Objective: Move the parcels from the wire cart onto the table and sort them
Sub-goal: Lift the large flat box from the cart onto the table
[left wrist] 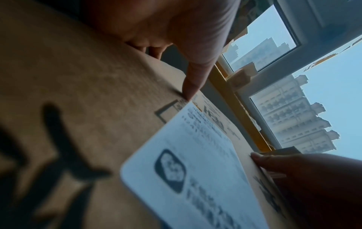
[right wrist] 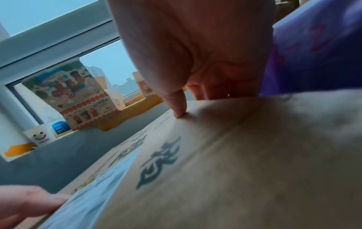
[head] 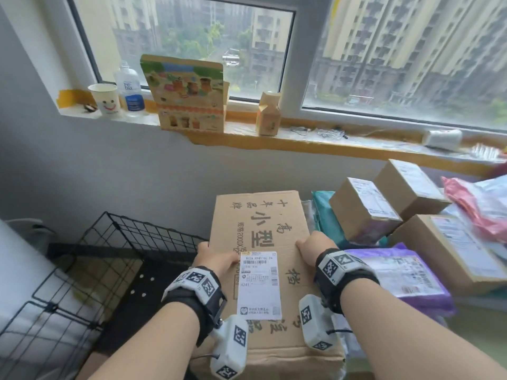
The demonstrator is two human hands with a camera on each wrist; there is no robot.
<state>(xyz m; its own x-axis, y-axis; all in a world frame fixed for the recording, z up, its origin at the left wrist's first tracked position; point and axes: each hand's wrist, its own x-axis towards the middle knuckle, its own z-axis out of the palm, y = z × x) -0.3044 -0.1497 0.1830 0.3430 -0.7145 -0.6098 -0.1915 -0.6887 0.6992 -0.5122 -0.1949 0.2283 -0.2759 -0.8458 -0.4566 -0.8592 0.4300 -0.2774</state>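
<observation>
Grey wall and a wide window looking out on apartment blocks, with a cluttered sill: a smiley paper cup, a water bottle, a colourful printed carton and a small tan box. Down on the left sits the black wire cart.

Front and centre is a long flat cardboard box with big black characters and a white shipping label stuck on top. Both hands grip it by its long sides: left hand on the left edge, thumb on top right at the label's corner and fingers curled under the side; right hand on the right edge, thumb pressing the top face and fingers wrapped over the edge. Can't tell whether the box is resting on something or held up.

Right beside it is the pile of parcels: a purple poly mailer just next to the right wrist, a teal bag, three brown cartons with labels, and a pink bag further right.
</observation>
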